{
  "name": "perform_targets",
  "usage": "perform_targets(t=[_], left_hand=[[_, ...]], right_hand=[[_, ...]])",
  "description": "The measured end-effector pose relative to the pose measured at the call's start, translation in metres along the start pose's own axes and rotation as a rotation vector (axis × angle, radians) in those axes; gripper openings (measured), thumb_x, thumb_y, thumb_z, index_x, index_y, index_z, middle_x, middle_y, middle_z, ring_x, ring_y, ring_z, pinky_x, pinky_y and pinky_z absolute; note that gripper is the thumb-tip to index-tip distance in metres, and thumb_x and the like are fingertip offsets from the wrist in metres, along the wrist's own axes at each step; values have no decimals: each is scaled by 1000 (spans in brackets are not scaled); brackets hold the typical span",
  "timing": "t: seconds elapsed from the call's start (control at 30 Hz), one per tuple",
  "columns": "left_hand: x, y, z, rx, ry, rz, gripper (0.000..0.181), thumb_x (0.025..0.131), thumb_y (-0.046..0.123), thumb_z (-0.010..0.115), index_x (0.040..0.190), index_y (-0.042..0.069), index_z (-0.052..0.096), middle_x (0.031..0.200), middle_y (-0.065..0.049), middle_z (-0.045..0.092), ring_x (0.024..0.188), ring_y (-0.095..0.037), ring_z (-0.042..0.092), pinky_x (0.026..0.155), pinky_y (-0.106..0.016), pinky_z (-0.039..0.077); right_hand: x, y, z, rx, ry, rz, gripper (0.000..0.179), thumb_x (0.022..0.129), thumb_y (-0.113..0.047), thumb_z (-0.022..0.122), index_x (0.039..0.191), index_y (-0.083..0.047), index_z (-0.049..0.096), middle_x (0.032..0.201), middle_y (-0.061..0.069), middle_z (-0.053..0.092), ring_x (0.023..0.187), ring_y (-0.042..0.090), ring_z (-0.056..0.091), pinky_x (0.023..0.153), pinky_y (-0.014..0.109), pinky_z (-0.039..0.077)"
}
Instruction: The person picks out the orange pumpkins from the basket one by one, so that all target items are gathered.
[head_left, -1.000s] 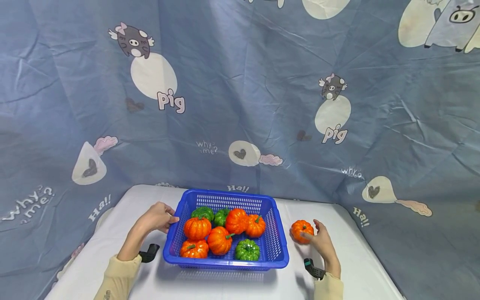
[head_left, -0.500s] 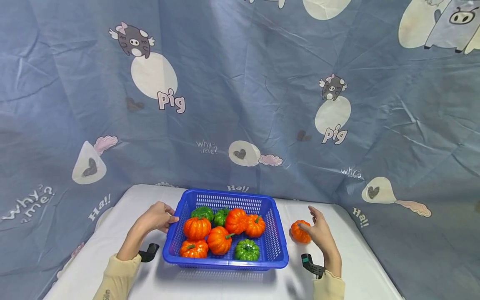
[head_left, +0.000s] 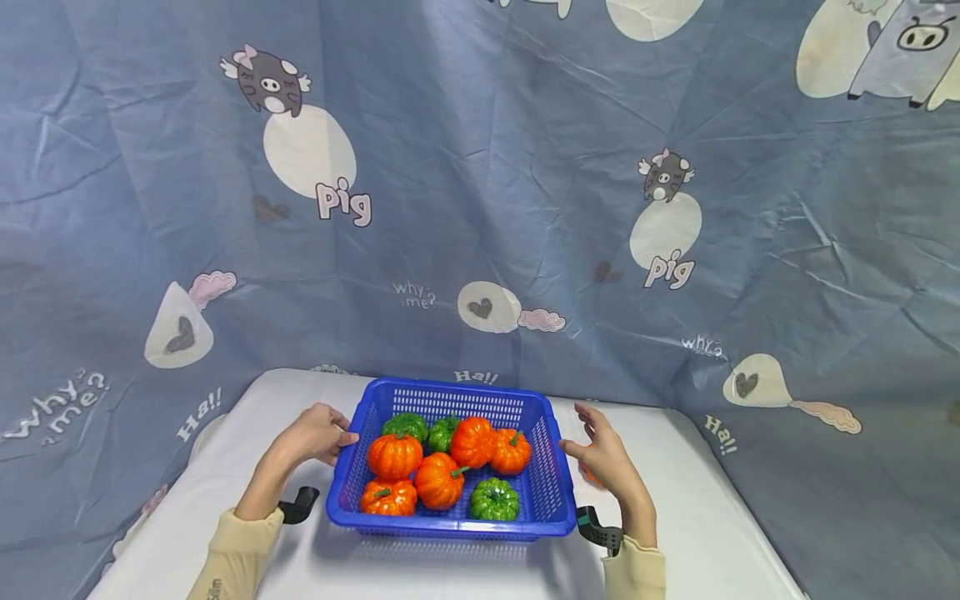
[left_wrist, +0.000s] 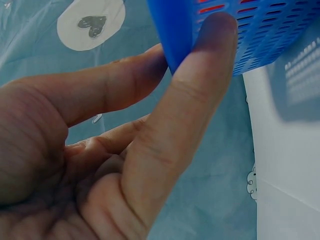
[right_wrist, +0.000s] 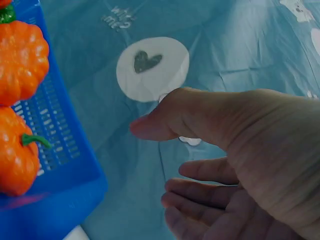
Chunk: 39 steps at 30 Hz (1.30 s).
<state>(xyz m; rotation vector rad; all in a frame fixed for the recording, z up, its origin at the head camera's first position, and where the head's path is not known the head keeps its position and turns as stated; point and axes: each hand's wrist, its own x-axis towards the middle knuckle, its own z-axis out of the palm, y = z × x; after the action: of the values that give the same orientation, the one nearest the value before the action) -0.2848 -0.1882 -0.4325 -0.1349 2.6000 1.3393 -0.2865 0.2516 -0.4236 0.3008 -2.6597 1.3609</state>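
Note:
A blue plastic basket (head_left: pixel 450 527) holds several orange pumpkins (head_left: pixel 393 457) and green pumpkins (head_left: pixel 494 501). My left hand (head_left: pixel 315 433) pinches the basket's left rim between thumb and finger; the left wrist view shows the blue rim (left_wrist: pixel 172 35) between them. Just off the right rim is my right hand (head_left: pixel 606 458), thumb toward the basket and fingers relaxed, holding nothing. Behind that hand, mostly hidden, a lone orange pumpkin (head_left: pixel 590 477) sits on the table. In the right wrist view the thumb is apart from the basket wall (right_wrist: pixel 82 170).
The basket stands on a white-covered table (head_left: pixel 247 467). A blue curtain (head_left: pixel 480 208) printed with cartoon pigs hangs behind the table and along its sides. Each wrist carries a small black device (head_left: pixel 600 532).
My right hand has let go of the lone orange pumpkin, lifted away and moved left to the basket's right rim. The left hand and the basket have stayed put.

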Motion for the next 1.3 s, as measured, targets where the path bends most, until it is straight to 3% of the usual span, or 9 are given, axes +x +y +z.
perform_targets(t=[0.23,0.47,0.67,0.87,1.1,1.3], left_hand=[[0,0,0,-6,-5,0,33,91,5,64,114,-16,56,83,-16,66,66,-17,66,62,-32,60],[-1,0,0,-15,-2,13,31,90,5,64,113,-16,57,83,-15,67,66,-18,67,61,-33,60],[-2,-1,0,-7,-5,24,31,91,5,64,112,-17,57,82,-15,66,65,-18,67,60,-32,60],[-2,-1,-1,-10,-5,47,27,91,3,63,108,-17,58,80,-15,65,64,-16,65,60,-33,60],[-2,0,-1,-5,-10,33,29,91,4,63,110,-17,58,82,-16,65,66,-17,66,61,-33,60],[-2,0,-1,-17,-15,22,30,91,5,63,112,-16,57,82,-16,66,65,-17,66,62,-33,60]], right_hand=[[1,-8,13,29,-35,-41,70,80,-5,74,140,8,40,144,28,42,135,45,38,112,51,32],[6,-8,29,20,-93,-29,70,80,-8,76,140,7,41,144,25,44,135,43,40,111,53,33],[10,-5,40,-63,-170,-1,70,81,-12,74,140,6,41,140,26,47,128,45,46,107,56,38],[20,-8,47,-183,-263,-48,74,80,-15,74,139,11,40,139,28,48,126,44,48,106,56,39],[29,-23,49,-299,-366,-88,72,79,-14,75,136,15,42,137,30,49,126,43,49,107,55,39],[36,-28,54,-364,-413,-62,73,76,-14,78,133,17,44,134,32,50,125,44,49,108,54,37]])
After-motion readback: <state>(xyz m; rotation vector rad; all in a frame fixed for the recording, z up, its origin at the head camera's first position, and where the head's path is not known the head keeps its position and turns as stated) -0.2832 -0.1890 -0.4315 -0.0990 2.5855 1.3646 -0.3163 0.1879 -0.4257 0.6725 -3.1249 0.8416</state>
